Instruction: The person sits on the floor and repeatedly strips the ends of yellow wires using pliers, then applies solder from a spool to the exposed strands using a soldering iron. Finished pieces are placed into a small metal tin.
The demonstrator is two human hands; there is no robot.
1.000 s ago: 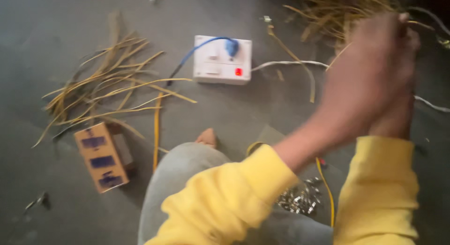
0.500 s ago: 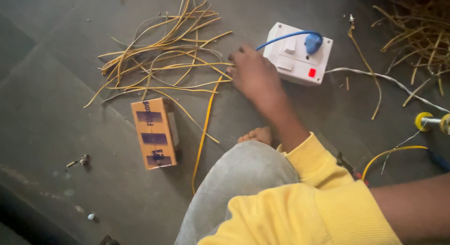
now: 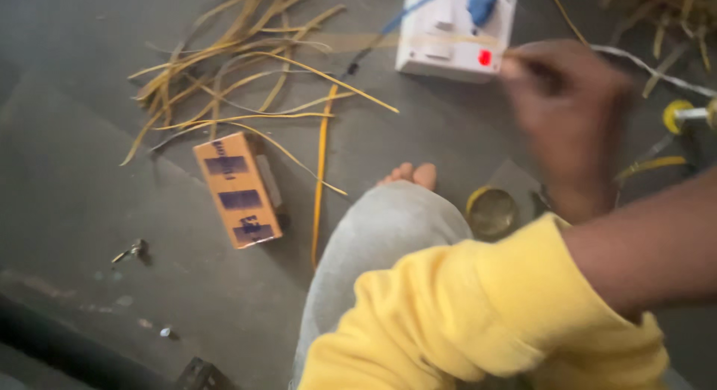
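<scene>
hand (image 3: 571, 117) pinching yellow wire (image 3: 418, 41)

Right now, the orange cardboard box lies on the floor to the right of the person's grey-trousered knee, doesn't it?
Not quite. In the head view the orange cardboard box lies on the floor to the left of the grey-trousered knee, not the right. It sits just below the heap of yellow wire strands.

A thin yellow wire strand (image 3: 448, 41) stretches level across the top of a white socket box (image 3: 455, 33), one end pinched in the blurred left hand (image 3: 571, 117). The box lies flat on the grey floor, red light showing, a blue plug (image 3: 482, 2) in it.
</scene>
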